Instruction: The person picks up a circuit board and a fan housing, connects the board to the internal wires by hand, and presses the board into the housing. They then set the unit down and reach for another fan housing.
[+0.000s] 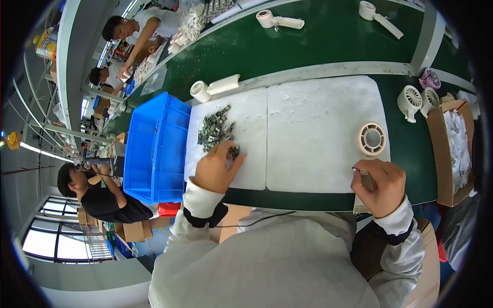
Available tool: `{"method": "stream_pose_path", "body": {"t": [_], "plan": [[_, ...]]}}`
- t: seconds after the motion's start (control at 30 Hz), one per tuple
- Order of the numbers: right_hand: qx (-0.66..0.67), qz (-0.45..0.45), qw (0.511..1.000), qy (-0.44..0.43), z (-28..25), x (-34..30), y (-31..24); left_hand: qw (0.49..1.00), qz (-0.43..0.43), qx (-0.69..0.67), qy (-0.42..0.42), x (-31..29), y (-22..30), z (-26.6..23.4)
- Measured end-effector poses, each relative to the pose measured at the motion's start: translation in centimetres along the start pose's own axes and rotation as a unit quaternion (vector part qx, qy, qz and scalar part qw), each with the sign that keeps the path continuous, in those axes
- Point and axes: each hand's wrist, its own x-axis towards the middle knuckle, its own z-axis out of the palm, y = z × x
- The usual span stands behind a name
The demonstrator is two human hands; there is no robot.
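My left hand [211,172] is at the near edge of a pile of small green circuit boards [211,131], on the left part of a white foam sheet. Between its thumb and forefinger sits one dark small circuit board [234,152]. Over the right front edge of the foam, my right hand [384,185] is closed around the handle of a cream handheld fan casing [363,134]. The round, open head of this casing lies on the foam and its handle points toward me. A tiny light piece shows at the right fingertips; its kind is unclear.
A blue plastic bin [154,149] stands left of the foam sheet [318,128]. Further fan casings [201,91] lie along the green bench [328,43]. At the right are fan heads with grilles [410,102] and a cardboard box [442,154] of white pieces. Co-workers [105,197] are at left.
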Motion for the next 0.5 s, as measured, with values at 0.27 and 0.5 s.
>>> {"method": "stream_pose_path", "body": {"t": [0.27, 0.5], "plan": [[0.027, 0.054, 0.997, 0.048, -0.5, -0.2, 1.0, 0.980, 0.073, -0.180, -0.051, 1.2, 3.2, 0.5], [0.040, 0.091, 0.995, 0.008, -0.9, 0.3, 0.6, 0.942, 0.281, -0.178, -0.037, 6.0, 8.4, 3.9]]}}
